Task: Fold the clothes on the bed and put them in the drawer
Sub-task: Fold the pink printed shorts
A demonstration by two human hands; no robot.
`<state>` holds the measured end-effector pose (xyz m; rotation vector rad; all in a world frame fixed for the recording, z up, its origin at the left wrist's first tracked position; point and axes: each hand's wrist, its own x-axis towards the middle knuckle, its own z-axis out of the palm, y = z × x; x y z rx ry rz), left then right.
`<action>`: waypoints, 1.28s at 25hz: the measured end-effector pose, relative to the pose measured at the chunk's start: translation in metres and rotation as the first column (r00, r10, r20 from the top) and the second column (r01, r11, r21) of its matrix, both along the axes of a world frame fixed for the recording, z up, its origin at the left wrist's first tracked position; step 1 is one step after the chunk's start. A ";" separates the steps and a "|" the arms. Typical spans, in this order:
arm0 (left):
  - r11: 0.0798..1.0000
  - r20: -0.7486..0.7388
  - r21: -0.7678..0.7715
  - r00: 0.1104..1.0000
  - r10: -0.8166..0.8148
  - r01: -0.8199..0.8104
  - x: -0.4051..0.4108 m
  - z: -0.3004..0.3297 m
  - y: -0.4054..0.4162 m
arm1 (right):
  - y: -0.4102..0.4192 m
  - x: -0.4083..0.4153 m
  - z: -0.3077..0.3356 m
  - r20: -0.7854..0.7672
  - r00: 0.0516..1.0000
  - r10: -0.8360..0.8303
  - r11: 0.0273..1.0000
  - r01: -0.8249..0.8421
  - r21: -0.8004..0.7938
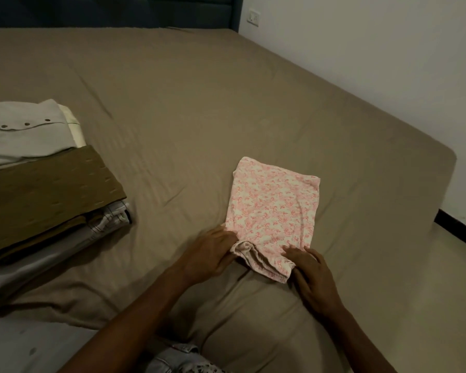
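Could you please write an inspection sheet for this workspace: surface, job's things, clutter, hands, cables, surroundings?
Surface: bed with wrinkled tan sheet.
Job's things: pink floral garment lies partly folded near the bed's near edge; stack of folded clothes at left, brown piece on top at front, grey buttoned shirt behind.
Clutter: nothing seen.
Hands: left hand grips the garment's near left corner; right hand rests flat on its near right corner.
Cables: nothing seen.
Surroundings: dark headboard, white wall with socket; no drawer in view.

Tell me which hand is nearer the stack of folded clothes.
Left. The left hand lies between the stack of folded clothes and the pink floral garment; the right hand rests at that garment's far side.
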<state>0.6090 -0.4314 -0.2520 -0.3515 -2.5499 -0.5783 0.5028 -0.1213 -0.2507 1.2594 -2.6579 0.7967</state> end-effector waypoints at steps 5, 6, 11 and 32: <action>0.965 0.042 0.247 0.996 0.083 -0.091 -0.009 0.054 0.002 | -0.017 -0.014 0.050 0.402 0.915 0.035 0.939 0.108 -0.328; 0.933 0.054 0.347 0.995 0.080 -0.094 -0.012 0.067 0.003 | -0.023 -0.018 0.064 0.494 0.866 0.072 0.909 0.147 -0.389; 0.698 0.256 0.676 0.964 0.078 -0.236 -0.072 0.102 -0.011 | -0.058 -0.058 0.092 0.708 0.702 0.076 0.784 0.396 -0.478; 0.903 0.045 0.385 0.981 0.191 -0.194 -0.058 0.035 -0.039 | -0.059 -0.057 0.049 0.222 0.959 -0.176 0.948 0.226 -0.224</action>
